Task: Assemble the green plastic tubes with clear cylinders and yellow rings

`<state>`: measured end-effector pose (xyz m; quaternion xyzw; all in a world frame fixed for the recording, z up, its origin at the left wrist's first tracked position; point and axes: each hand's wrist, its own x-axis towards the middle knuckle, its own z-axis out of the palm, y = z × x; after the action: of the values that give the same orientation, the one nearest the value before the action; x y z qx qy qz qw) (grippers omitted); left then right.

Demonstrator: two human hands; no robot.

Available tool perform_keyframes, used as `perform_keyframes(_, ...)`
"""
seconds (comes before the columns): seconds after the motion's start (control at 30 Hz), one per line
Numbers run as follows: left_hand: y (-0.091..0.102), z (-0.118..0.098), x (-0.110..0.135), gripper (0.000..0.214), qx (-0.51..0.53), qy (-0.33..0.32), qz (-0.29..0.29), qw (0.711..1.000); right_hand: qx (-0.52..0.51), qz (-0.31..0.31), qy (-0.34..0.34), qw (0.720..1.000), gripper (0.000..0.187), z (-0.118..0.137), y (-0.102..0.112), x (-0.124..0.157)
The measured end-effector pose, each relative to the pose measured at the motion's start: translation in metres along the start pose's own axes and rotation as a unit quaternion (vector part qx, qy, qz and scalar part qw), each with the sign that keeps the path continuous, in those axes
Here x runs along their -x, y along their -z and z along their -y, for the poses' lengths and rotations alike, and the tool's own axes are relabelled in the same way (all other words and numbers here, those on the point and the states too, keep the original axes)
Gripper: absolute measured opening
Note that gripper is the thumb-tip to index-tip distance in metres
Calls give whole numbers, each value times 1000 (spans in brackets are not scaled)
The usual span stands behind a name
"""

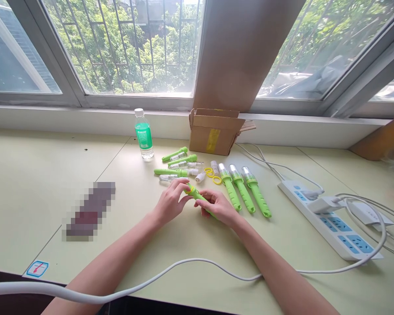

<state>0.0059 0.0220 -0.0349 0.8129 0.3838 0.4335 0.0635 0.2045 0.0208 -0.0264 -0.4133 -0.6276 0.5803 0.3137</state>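
Between both hands is a green light-stick handle [200, 197], slanting down to the right. My right hand [219, 206] is closed round its lower part. The fingers of my left hand [171, 199] pinch its threaded top end, where a yellow ring [191, 190] sits. Just beyond my left hand lie loose green handles [168, 172], clear ribbed tubes [168, 178] and small white caps [200, 177]. Loose yellow rings [217, 180] are right of the caps. Several light sticks [243, 188] with clear tops lie side by side, right of my right hand.
An open cardboard box [213, 131] and a water bottle [144, 135] stand near the window ledge. At right is a white power strip [325, 218] with plugs and cables. A white cable [200, 260] crosses in front of my forearms. A blurred dark object [92, 210] lies left.
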Motion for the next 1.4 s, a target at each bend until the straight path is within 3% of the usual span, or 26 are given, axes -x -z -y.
perform_keyframes(0.2, 0, 3, 1, 21, 13, 20, 12, 1000, -7, 9, 0, 1000, 34, 5, -3, 4)
perform_keyframes(0.33, -1, 4, 0, 12, 11, 11, 5, 1000, 1, -4, -4, 1000, 33, 6, -3, 4)
perform_keyframes(0.53, -3, 4, 1, 14, 17, 9, 7, 1000, -2, -28, -32, 999, 42, 4, -1, 2)
perform_keyframes(0.9, 4, 5, -1, 34, 74, 17, 52, 996, -55, 21, -16, 998, 34, 15, -2, 7)
perform_keyframes(1.1, 1, 5, -1, 15, 47, -14, 15, 999, -59, 40, -32, 997, 32, 19, 1, 9)
perform_keyframes(1.27, 0, 4, 1, 13, 42, -23, -7, 999, -34, -32, -40, 998, 46, 8, -1, 4)
perform_keyframes(1.4, 0, 5, 1, 16, 41, -18, -11, 999, -28, -44, -16, 999, 38, 4, -1, 2)
